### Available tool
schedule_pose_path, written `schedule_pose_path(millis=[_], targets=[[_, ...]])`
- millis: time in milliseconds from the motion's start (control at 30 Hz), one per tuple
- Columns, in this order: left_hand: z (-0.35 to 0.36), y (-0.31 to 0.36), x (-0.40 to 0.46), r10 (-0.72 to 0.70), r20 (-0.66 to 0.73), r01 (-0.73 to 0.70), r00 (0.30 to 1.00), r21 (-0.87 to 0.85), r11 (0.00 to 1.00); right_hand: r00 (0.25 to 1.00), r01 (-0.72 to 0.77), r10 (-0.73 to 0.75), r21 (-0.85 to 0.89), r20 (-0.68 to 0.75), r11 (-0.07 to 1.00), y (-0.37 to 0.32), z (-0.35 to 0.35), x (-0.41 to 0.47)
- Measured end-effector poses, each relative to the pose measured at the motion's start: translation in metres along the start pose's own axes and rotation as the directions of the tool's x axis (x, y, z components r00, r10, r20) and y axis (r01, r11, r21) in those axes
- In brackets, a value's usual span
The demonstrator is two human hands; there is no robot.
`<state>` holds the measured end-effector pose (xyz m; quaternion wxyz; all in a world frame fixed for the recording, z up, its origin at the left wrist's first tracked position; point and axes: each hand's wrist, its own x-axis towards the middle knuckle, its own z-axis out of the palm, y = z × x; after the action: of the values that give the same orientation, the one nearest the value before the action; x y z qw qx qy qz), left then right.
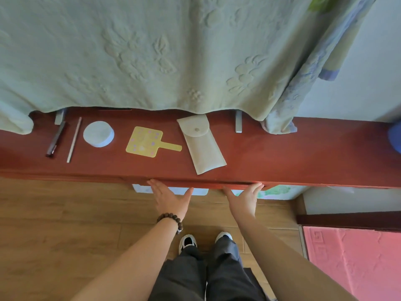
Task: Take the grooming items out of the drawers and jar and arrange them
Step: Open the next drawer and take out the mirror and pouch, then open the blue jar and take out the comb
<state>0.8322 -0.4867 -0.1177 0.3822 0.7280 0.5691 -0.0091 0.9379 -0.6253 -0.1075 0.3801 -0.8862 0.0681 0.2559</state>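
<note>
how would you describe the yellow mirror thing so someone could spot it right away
Look along the red wooden shelf below the hanging green cloth. In the row there, the yellow hand mirror lies flat between a white round pad and a beige pouch. It alone is square with a stubby handle.

Both arms fwd, left hand (pixel 169 199) & right hand (pixel 245 198) flat, fingers splayed.

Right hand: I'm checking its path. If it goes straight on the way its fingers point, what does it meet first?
The right hand would meet the front edge of the red wooden top first; its fingers look already against it.
</note>
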Motion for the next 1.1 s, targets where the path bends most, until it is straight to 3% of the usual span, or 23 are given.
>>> schedule_pose_path(millis=[500, 700, 867, 1100], targets=[[-0.011, -0.006, 0.003, 0.054, 0.012, -0.055, 0.998, 0.156, 0.986, 1.000, 0.026, -0.025, -0.057, 0.004, 0.998, 0.001, -0.016, 0.000], [-0.007, -0.001, -0.025, 0.201, 0.182, -0.243, 0.962, 0.251, 0.937, 0.995, 0.059, -0.063, -0.058, -0.073, 0.997, 0.011, -0.041, -0.008], [0.009, 0.033, -0.057, 0.413, 0.306, -0.481, 0.858, 0.197, 0.854, 0.985, 0.043, -0.046, -0.023, -0.164, 0.999, 0.017, -0.064, -0.017], [0.045, 0.119, -0.098, 0.747, 0.341, -0.803, 0.571, 0.043, 0.594, 0.931, 0.035, -0.026, 0.016, -0.363, 0.999, 0.028, -0.129, -0.017]])
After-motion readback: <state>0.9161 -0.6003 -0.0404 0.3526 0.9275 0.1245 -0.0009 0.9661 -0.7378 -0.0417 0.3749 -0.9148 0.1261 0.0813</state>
